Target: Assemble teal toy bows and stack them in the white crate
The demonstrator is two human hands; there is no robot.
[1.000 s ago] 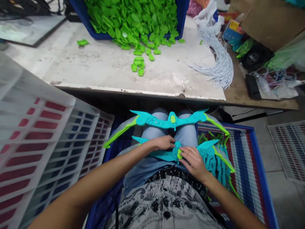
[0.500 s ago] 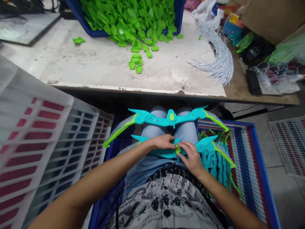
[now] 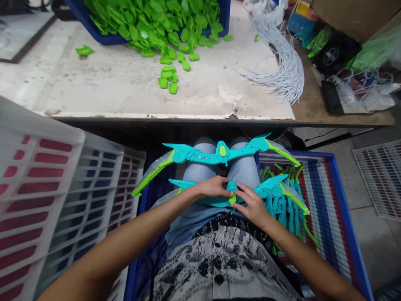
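Observation:
Across my lap lies a turquoise toy bow (image 3: 272,186) with lime-green limbs, and both hands are at its centre. My left hand (image 3: 216,187) is closed on the bow's middle, its thumb beside a small green plastic piece (image 3: 232,199). My right hand (image 3: 250,202) pinches that green piece against the bow's centre from the other side. The fingers hide part of the joint, so how far the piece sits in cannot be told. Farther out on my knees rests a second toy bow (image 3: 203,156), a green piece set in its middle.
A blue bin (image 3: 109,39) of green pieces stands on the worn table (image 3: 125,100), several pieces spilled before it. White cords (image 3: 290,75) lie at right. A white crate (image 3: 73,138) stands left. More bows (image 3: 291,205) lie over a blue-rimmed crate (image 3: 347,217) at right.
The view has shifted slightly, so the table things sit farther left. Both hands stay at the nearer bow's centre, and the green piece between them has tilted a little.

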